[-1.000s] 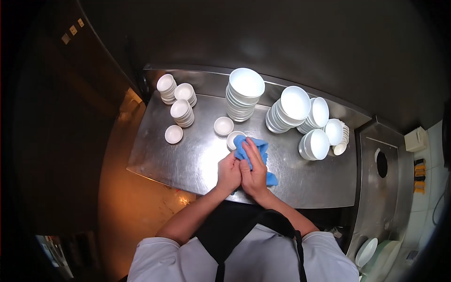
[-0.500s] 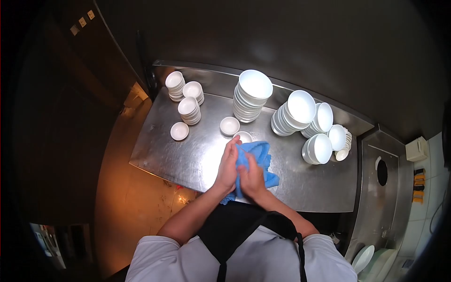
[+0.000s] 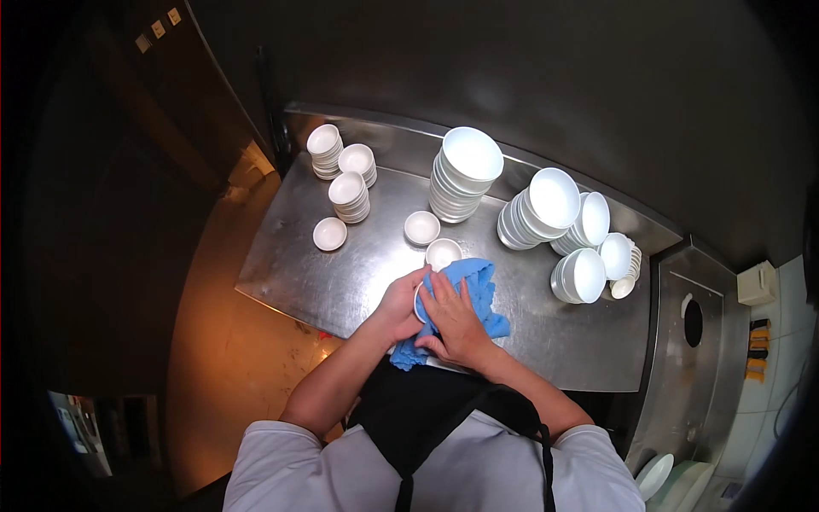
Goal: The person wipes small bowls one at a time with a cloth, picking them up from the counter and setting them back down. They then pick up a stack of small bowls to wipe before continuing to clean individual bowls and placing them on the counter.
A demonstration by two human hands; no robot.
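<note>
My left hand (image 3: 398,305) grips a small white bowl (image 3: 418,305) near the table's front edge; only part of the rim shows. Over that bowl lies a crumpled blue cloth (image 3: 479,277), which my right hand (image 3: 459,326) presses down with its fingers laid across it. Most of the held bowl is hidden by cloth and fingers. Just beyond my hands, two small white bowls stand on the table, a nearer bowl (image 3: 443,253) and a farther bowl (image 3: 421,228).
On the steel table (image 3: 281,273), small-bowl stacks (image 3: 348,198) and a single small bowl (image 3: 329,234) stand left. A tall stack of larger bowls (image 3: 461,179) is at the back, with more bowl stacks (image 3: 546,209) right. A steel counter (image 3: 682,375) with a round hole adjoins at right.
My right hand has opened out from a bunched grip to lie flatter across the cloth. My left hand has shifted slightly down and left, and the bowl's rim now shows.
</note>
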